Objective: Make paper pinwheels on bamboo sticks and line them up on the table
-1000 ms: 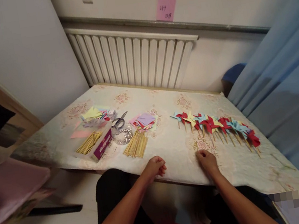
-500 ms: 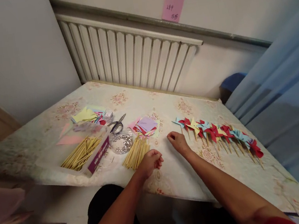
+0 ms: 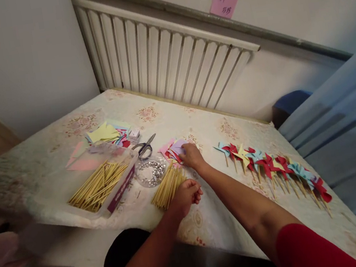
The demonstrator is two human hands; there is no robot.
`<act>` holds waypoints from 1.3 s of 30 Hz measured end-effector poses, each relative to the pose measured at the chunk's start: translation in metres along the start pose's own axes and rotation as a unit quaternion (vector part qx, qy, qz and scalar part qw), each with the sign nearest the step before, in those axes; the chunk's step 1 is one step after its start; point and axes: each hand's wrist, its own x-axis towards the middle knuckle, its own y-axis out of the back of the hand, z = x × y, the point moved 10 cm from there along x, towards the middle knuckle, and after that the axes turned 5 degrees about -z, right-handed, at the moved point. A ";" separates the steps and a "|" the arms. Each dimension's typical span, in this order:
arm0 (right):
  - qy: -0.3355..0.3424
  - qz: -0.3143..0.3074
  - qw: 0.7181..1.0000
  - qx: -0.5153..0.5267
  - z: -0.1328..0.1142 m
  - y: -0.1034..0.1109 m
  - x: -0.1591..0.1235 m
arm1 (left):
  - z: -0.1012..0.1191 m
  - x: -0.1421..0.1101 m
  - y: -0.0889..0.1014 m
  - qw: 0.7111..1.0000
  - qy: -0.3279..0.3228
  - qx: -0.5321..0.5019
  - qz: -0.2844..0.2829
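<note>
Counter (image 3: 176, 120), under a floral cloth, logged from its left side. Pink paper sheets (image 3: 83, 162) lie flat behind a clear plastic box (image 3: 126, 198) with a purple label along its right side; the box holds many thin wooden sticks (image 3: 100, 185), most lying slantwise. Behind the box: a heap of coloured paper pieces (image 3: 102, 133), yellow on top, with a small white box (image 3: 134, 134) at its right edge. Scissors (image 3: 145, 149) lie next, blades pointing away from the person. Nearer, a round clear dish (image 3: 140, 179) contains small shiny pieces. Right of the dish, a loose bundle of sticks (image 3: 167, 187) is fanned on the cloth. Left hand (image 3: 188, 194): just beside the bundle, fingers curled in toward the thumb; cannot tell whether the fingertips meet. Square paper stack (image 3: 174, 148): on the counter beyond the bundle, lilac sheet uppermost. Right hand (image 3: 192, 156): at the stack's right edge, fingers bent over the lilac sheet; cannot tell if they pinch it. Far right, well apart from both hands: a row of red, yellow and light-blue pinwheels (image 3: 268, 165), overlapping, stems toward the person.
</note>
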 end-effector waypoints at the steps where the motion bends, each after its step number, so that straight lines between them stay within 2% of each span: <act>1: -0.010 -0.011 1.000 -0.013 -0.001 -0.003 0.003 | 0.000 0.000 0.000 1.000 0.001 -0.003 -0.001; 5: -0.039 -0.045 0.997 -0.046 -0.001 -0.013 0.007 | -0.001 0.000 0.000 1.000 0.005 -0.010 0.000; 9: -0.045 -0.045 0.997 -0.047 0.001 -0.018 0.007 | -0.001 0.001 0.000 1.000 0.008 -0.010 0.003; 20: -0.081 -0.040 0.995 0.037 0.019 -0.015 0.011 | -0.001 0.003 0.001 1.000 0.006 -0.005 -0.005; 29: -0.206 0.028 0.975 0.081 0.055 -0.001 0.007 | 0.000 0.003 0.002 1.000 0.006 0.001 -0.004; 34: -0.241 0.076 0.961 0.115 0.071 0.012 0.002 | -0.001 0.002 0.003 1.000 0.007 0.004 -0.005; 39: -0.258 0.136 0.945 0.150 0.085 0.034 -0.008 | 0.001 0.002 0.002 1.000 0.006 0.007 -0.009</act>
